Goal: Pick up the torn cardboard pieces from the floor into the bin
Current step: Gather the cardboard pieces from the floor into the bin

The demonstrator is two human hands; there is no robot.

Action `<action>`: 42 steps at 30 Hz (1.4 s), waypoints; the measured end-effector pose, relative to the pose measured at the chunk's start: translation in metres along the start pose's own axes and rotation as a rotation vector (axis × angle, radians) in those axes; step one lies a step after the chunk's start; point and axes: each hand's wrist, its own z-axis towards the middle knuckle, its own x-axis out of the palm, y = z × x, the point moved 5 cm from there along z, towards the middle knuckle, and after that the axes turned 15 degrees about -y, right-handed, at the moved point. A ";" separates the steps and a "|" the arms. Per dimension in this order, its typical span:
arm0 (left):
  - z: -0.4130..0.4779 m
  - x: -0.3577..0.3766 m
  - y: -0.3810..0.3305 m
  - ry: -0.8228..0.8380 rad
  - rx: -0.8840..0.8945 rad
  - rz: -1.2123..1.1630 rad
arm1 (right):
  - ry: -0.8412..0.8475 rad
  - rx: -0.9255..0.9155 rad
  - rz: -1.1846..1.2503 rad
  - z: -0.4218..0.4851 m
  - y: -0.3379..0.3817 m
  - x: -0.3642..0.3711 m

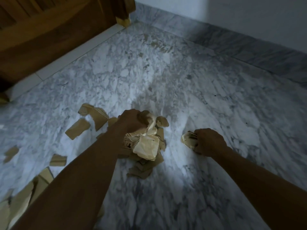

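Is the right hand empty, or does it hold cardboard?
Not empty. The right hand is closed on a small cardboard piece, low over the marble floor.

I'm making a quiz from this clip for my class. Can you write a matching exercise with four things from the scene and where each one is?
Things:
1. left hand
2. right hand
3. wooden door
4. loose cardboard pieces

Places or states:
A. top left, standing at the floor's edge
B. scattered on the marble floor, left of the arms
C. gripping a big bundle of scraps
D. closed on one small scrap

Pairs: 1-C, 2-D, 3-A, 4-B
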 end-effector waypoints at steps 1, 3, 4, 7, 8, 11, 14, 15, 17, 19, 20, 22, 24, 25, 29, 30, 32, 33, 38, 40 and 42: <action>-0.004 -0.004 0.000 -0.045 0.019 -0.023 | 0.037 0.043 0.042 0.003 0.001 -0.004; -0.014 -0.013 0.000 -0.122 0.039 -0.100 | 0.112 0.094 0.207 0.009 0.012 -0.016; -0.021 -0.018 0.002 -0.154 0.032 -0.153 | 0.143 0.069 0.288 0.012 0.023 -0.022; -0.040 -0.034 0.021 -0.253 -0.040 -0.282 | 0.222 -0.104 0.390 0.013 0.071 -0.035; -0.048 -0.040 0.030 -0.291 -0.063 -0.277 | 0.241 -0.148 0.391 0.011 0.087 -0.034; -0.074 -0.043 0.061 -0.321 -0.103 -0.219 | 0.266 -0.210 0.402 0.011 0.127 -0.008; -0.103 -0.034 0.084 -0.279 -0.084 -0.109 | 0.204 -0.307 0.276 0.008 0.155 0.027; -0.112 -0.030 0.091 -0.266 -0.065 -0.099 | 0.171 -0.320 0.225 0.003 0.159 0.032; -0.123 -0.023 0.100 -0.272 -0.022 -0.084 | 0.094 -0.332 0.180 -0.005 0.162 0.039; -0.127 -0.019 0.105 -0.287 -0.024 -0.052 | 0.010 -0.369 0.180 -0.013 0.161 0.034; -0.128 -0.020 0.104 -0.293 -0.029 -0.045 | -0.008 -0.387 0.195 -0.016 0.159 0.030; -0.126 -0.022 0.102 -0.298 -0.051 -0.058 | -0.036 -0.405 0.232 -0.018 0.152 0.018; -0.123 -0.030 0.101 -0.297 -0.099 -0.085 | -0.081 -0.403 0.299 -0.014 0.141 -0.002; -0.120 -0.036 0.100 -0.293 -0.117 -0.106 | -0.040 -0.379 0.354 -0.011 0.134 -0.013; -0.105 -0.048 0.083 -0.128 -0.168 -0.282 | 0.222 -0.204 0.399 0.004 0.096 -0.037; -0.099 -0.043 0.082 -0.054 -0.172 -0.322 | 0.247 -0.152 0.389 0.009 0.083 -0.038; -0.093 -0.032 0.073 0.098 -0.168 -0.348 | 0.316 -0.062 0.339 0.010 0.063 -0.034; -0.091 -0.025 0.068 0.150 -0.148 -0.324 | 0.353 -0.034 0.290 0.007 0.055 -0.030; -0.091 0.025 0.035 0.157 -0.043 -0.260 | 0.074 -0.064 0.027 -0.016 0.043 -0.001; -0.094 0.039 0.033 0.051 -0.022 -0.162 | 0.001 -0.058 0.087 -0.022 0.045 0.006; -0.098 0.041 0.031 -0.019 -0.023 -0.121 | 0.069 -0.019 0.116 -0.016 0.043 0.005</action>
